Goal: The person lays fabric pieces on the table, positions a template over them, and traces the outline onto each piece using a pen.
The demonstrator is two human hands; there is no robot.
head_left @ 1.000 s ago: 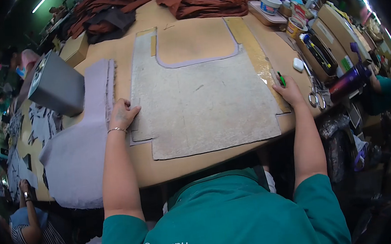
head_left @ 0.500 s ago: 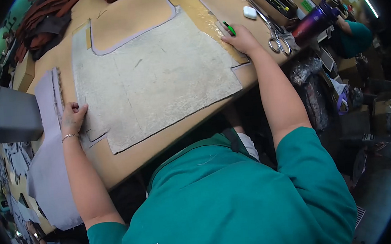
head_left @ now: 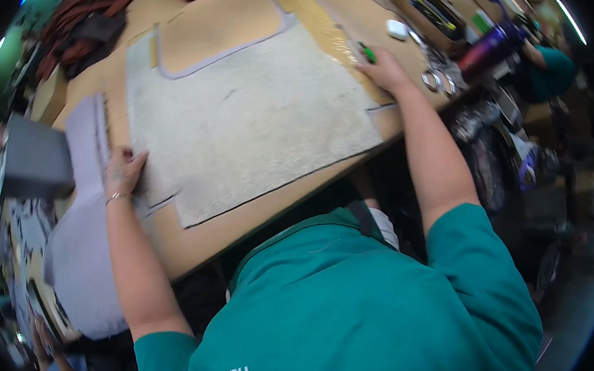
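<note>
A large whitish pattern sheet [head_left: 251, 133], scuffed and with a deep cut-out at its far side, lies flat on the tan tabletop. Lilac fabric [head_left: 227, 56] shows as a rim along the cut-out. At the sheet's left edge rests my left hand [head_left: 123, 173], thumb apart from the bent fingers, nothing visible in it. My right hand [head_left: 387, 70] is closed around a green pen [head_left: 368, 53] near the far right side, beside a yellowish taped strip [head_left: 331, 40]. The pen's tip is too blurred to make out.
Left of my left hand, a lilac fabric piece [head_left: 94, 271] hangs over the table edge by a grey box [head_left: 35, 161]. Scissors [head_left: 440, 80], a white case [head_left: 397, 30] and a purple bottle [head_left: 492, 51] lie at right. Another person's arms [head_left: 56, 354] show lower left.
The whole view has shifted, so the table appears further right. My right hand with the pen has come slightly nearer to me along the sheet's side. My left hand stays by the left edge.
</note>
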